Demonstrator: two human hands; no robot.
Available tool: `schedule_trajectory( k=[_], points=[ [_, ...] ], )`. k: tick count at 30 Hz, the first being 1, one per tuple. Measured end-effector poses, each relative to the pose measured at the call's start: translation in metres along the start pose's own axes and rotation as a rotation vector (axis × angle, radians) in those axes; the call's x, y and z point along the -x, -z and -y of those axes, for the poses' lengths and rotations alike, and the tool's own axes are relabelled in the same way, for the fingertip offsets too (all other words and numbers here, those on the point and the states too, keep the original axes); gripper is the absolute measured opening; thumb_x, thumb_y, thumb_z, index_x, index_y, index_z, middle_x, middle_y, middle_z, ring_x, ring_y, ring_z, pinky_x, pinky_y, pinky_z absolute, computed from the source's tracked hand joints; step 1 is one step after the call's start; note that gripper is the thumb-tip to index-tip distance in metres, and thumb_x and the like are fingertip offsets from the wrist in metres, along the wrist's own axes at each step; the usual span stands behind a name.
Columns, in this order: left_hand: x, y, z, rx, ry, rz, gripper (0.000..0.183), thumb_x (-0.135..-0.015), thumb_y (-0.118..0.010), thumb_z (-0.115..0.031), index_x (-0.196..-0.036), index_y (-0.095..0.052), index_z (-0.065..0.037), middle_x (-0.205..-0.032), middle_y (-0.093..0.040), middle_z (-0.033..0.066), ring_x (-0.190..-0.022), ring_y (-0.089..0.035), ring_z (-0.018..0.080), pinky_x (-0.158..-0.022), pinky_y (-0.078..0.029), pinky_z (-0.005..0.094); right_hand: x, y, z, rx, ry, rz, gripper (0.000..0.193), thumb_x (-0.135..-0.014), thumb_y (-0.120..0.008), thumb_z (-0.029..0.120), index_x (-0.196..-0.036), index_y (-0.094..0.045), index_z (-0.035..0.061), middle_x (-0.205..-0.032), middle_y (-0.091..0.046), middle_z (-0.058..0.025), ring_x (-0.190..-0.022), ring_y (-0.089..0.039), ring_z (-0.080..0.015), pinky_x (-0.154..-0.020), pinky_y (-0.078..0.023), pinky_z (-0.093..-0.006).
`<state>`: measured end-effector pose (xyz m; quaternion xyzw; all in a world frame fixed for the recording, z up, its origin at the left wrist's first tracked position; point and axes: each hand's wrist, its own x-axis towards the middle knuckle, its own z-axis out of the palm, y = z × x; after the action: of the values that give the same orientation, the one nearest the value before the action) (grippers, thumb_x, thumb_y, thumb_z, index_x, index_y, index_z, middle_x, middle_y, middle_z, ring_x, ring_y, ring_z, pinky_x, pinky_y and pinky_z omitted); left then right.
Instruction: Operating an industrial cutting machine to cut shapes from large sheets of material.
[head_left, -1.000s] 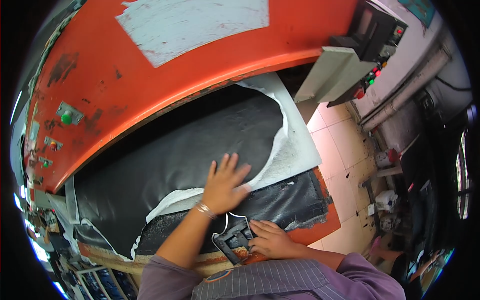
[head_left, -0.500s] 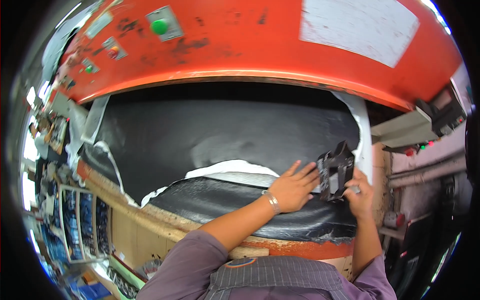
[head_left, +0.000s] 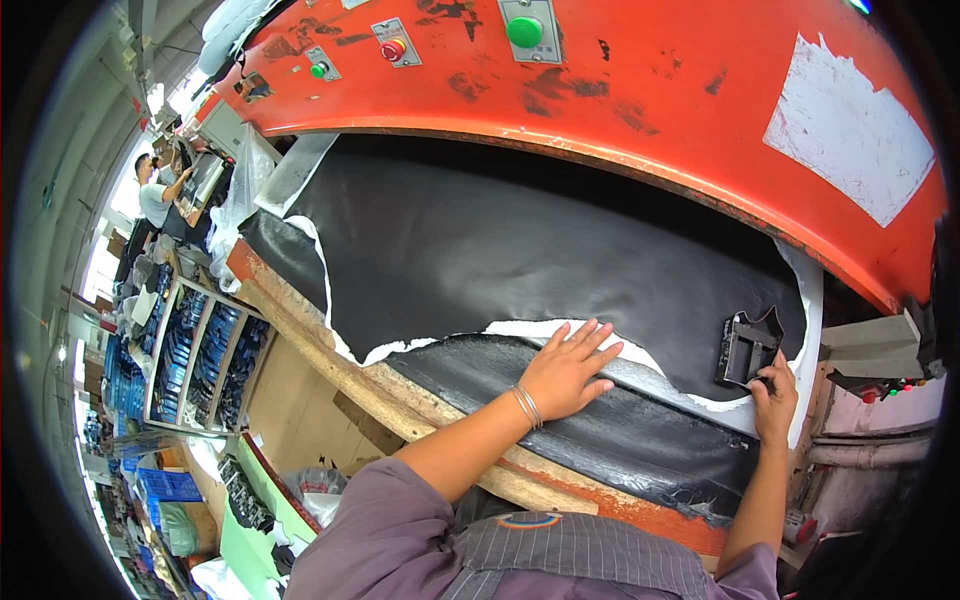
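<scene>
A large sheet of black leather [head_left: 480, 240] with a ragged white-edged border lies over the work surface. My left hand [head_left: 568, 378], wearing thin bracelets, rests flat with fingers spread across the white edge and the leather. Over at the right end, my right hand [head_left: 774, 400] pinches the near corner of a black cutting die [head_left: 737, 365], an open frame with inner crossbars, which sits on the leather close to its right edge. Part of the die's near side is behind my fingers. A second, glossier black piece [head_left: 590, 450] lies nearer to me, under my left forearm.
An orange machine beam [head_left: 640, 110] with green and red buttons spans the far side above the leather. A worn wooden edge [head_left: 385, 405] runs along the front. At left stand a rack [head_left: 205, 360] of blue items and a co-worker [head_left: 155, 195] farther back.
The view has swung left. The cutting die has been set flat on the leather near its right edge. My left hand has come away from it and lies farther left.
</scene>
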<state>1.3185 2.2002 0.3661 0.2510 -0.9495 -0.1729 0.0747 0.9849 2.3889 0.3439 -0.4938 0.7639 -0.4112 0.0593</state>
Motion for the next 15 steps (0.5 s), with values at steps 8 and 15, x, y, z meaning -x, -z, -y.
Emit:
schedule_trajectory(
  k=[8,15],
  points=[
    [0.005,-0.009,0.002,-0.069,0.047,-0.125,0.062,-0.083,-0.061,-0.044,-0.135,-0.048,-0.012,-0.146,-0.037,0.0135,-0.137,-0.031,0.0324,-0.109,-0.020,0.0570,-0.008,-0.006,0.009,0.115,-0.018,0.052,0.042,-0.071,-0.075,0.011,-0.111,-0.062,0.0075,-0.131,-0.053,-0.0175,-0.121,-0.050,-0.0333,-0.103,-0.038,-0.0397],
    [-0.003,-0.034,0.000,-0.014,-0.009,-0.160,0.063,-0.086,-0.056,-0.045,-0.139,-0.042,-0.014,-0.148,-0.034,0.0113,-0.139,-0.028,0.0294,-0.110,-0.019,0.0527,0.003,0.011,-0.008,0.141,-0.098,0.066,0.047,-0.071,-0.066,0.003,-0.117,-0.061,0.0065,-0.132,-0.052,-0.0177,-0.125,-0.047,-0.0320,-0.106,-0.035,-0.0393]
  ],
)
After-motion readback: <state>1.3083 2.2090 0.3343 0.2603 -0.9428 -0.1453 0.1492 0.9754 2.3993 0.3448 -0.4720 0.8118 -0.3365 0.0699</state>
